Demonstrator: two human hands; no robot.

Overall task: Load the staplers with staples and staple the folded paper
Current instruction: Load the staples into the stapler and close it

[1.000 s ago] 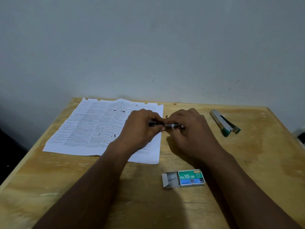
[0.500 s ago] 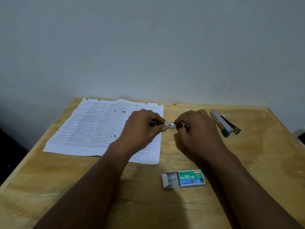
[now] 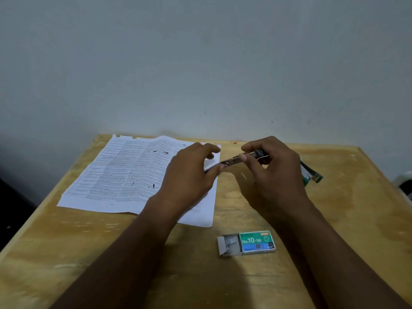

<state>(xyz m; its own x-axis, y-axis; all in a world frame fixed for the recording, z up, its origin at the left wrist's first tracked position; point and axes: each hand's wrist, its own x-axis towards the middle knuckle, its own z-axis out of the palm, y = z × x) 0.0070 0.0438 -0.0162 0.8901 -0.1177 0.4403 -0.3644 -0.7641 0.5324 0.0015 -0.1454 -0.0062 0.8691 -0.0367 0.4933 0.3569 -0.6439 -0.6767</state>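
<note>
- Metal glints between the two hands at centre frame: a small stapler (image 3: 242,158) is held off the table, tilted, its magazine rail running down-left toward the left hand (image 3: 189,175).
- Right hand (image 3: 274,172) grasps the stapler's body, thumb and fingers closed round its upper-right end; this steadies the tool so the rail stays exposed, probably for loading.
- Left hand sits just left of the rail with fingers loosely curled; thumb and a fingertip meet at the rail's lower tip. Whether they pinch a strip of staples or just the rail end is too blurred to tell.
- Staple box (image 3: 247,243), green and blue, lies at lower centre with its tray slid out to the left, grey contents showing; it sits near the hands, handy for the next strip.
- Second stapler (image 3: 311,173), teal-trimmed, lies at right of centre, partly hidden behind the right hand, likely waiting its turn.
- Printed paper (image 3: 124,172) lies flat at left of centre, under the left wrist, apart from the staplers; no fold is clear, and stapling looks not yet started.
- Pale wooden table (image 3: 89,253) has a worn, blotchy grain and stands against a plain, dim grey-white wall (image 3: 200,63) filling the upper frame. A dark gap shows at far left.
</note>
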